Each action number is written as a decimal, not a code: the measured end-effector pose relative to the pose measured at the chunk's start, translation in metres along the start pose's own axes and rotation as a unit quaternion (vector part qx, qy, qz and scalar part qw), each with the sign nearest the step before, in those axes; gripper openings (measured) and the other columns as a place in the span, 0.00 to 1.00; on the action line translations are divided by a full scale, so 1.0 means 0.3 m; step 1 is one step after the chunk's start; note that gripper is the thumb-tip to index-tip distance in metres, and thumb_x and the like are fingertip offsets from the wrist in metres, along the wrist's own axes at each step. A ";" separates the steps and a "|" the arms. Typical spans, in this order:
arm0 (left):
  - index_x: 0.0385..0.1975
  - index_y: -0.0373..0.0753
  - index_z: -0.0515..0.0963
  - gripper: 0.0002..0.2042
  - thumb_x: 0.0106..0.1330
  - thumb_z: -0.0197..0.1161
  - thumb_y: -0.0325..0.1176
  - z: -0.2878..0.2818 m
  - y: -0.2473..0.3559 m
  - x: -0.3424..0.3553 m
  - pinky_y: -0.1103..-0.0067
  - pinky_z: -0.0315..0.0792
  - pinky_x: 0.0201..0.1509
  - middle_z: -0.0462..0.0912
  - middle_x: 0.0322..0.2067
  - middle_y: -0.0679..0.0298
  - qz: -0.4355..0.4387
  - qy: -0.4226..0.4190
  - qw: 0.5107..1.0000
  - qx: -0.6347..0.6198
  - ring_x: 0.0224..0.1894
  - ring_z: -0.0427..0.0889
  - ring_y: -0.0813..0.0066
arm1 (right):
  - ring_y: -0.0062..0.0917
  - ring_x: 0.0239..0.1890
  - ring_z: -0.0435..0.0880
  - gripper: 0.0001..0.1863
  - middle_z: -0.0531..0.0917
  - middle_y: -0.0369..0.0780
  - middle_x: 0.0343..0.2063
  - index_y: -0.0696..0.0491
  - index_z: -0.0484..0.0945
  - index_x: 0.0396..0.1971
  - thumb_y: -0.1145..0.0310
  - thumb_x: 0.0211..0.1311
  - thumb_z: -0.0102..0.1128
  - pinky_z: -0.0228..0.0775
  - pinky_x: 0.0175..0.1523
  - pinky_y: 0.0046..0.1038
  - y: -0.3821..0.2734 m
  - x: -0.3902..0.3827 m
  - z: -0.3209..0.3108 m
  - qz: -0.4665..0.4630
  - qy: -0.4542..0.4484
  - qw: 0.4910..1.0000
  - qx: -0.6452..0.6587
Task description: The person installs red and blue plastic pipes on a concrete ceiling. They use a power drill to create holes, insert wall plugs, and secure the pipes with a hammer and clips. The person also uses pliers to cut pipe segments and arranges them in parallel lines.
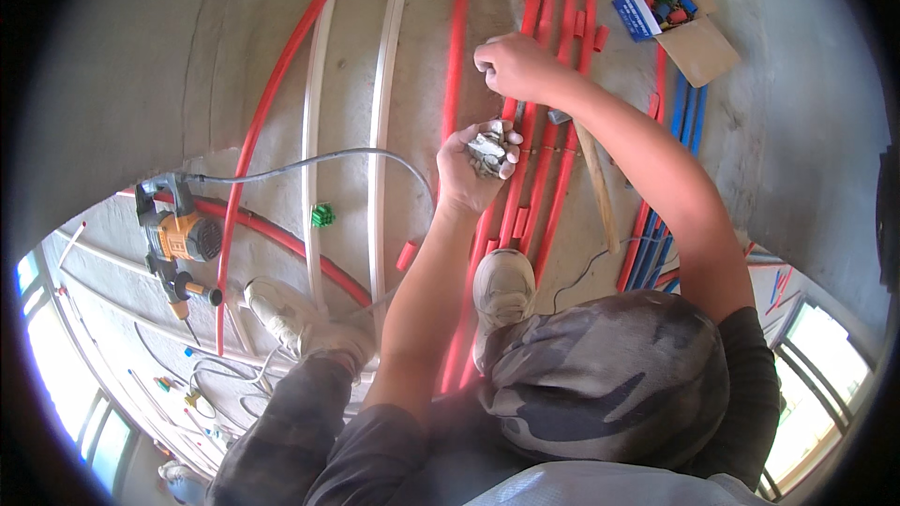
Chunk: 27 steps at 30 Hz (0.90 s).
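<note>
Cupped upward, my left hand (469,169) holds a handful of small grey-white pieces (489,148), thin and metal-looking; their exact kind is not clear. My right hand (516,66) is farther away, over the red pipes (553,0), with its fingers curled together; whatever may be between them is hidden. Below my right forearm lies a hammer (600,187) with a wooden handle, its head (560,117) partly covered by the arm and beside the pipes. My shoes (503,286) stand on and next to the pipe runs.
An orange-and-black rotary drill (183,236) lies at left, its grey cord (319,157) crossing white pipes (382,84). A small green piece (322,215) sits between them. At the upper right, an open cardboard box (698,47) holds coloured parts beside blue pipes (689,122).
</note>
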<state>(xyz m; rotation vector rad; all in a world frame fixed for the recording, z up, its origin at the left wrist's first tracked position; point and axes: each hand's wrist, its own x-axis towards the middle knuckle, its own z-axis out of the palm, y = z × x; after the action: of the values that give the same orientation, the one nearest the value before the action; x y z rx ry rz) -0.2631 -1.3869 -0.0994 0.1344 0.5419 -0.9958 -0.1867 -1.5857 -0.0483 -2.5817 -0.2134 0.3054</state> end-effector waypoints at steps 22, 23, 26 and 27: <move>0.45 0.25 0.80 0.19 0.68 0.54 0.38 0.020 -0.015 0.008 0.72 0.73 0.26 0.85 0.36 0.43 0.003 0.006 1.000 0.010 0.31 0.83 0.55 | 0.43 0.52 0.87 0.13 0.90 0.46 0.35 0.55 0.84 0.43 0.75 0.57 0.63 0.67 0.61 0.51 -0.035 0.001 -0.001 0.103 -0.083 0.954 -0.269; 0.44 0.25 0.80 0.19 0.68 0.54 0.38 0.018 -0.012 0.009 0.72 0.73 0.26 0.85 0.36 0.43 0.003 0.004 1.000 0.012 0.31 0.83 0.55 | 0.42 0.51 0.87 0.13 0.90 0.47 0.34 0.55 0.84 0.43 0.76 0.56 0.63 0.67 0.60 0.50 -0.043 0.017 -0.001 0.116 -0.090 0.953 -0.265; 0.43 0.25 0.81 0.19 0.68 0.54 0.38 0.025 -0.021 0.006 0.73 0.72 0.26 0.85 0.36 0.43 0.007 0.010 1.000 0.018 0.31 0.83 0.56 | 0.42 0.50 0.88 0.13 0.90 0.49 0.31 0.56 0.84 0.41 0.77 0.54 0.64 0.68 0.59 0.48 -0.036 0.072 -0.009 0.138 -0.120 0.949 -0.258; 0.43 0.25 0.81 0.19 0.67 0.55 0.38 0.028 -0.024 0.001 0.73 0.72 0.26 0.85 0.35 0.44 0.009 0.013 1.000 0.020 0.30 0.82 0.56 | 0.42 0.50 0.88 0.12 0.89 0.49 0.30 0.56 0.84 0.41 0.76 0.55 0.65 0.68 0.59 0.48 -0.015 0.082 -0.007 0.135 -0.138 0.947 -0.258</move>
<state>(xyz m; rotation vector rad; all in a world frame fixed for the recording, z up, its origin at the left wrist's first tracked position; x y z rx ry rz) -0.2658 -1.3938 -0.0914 0.1877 0.5449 -0.9895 -0.1630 -1.5777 -0.0484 -3.0826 -0.0365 0.8092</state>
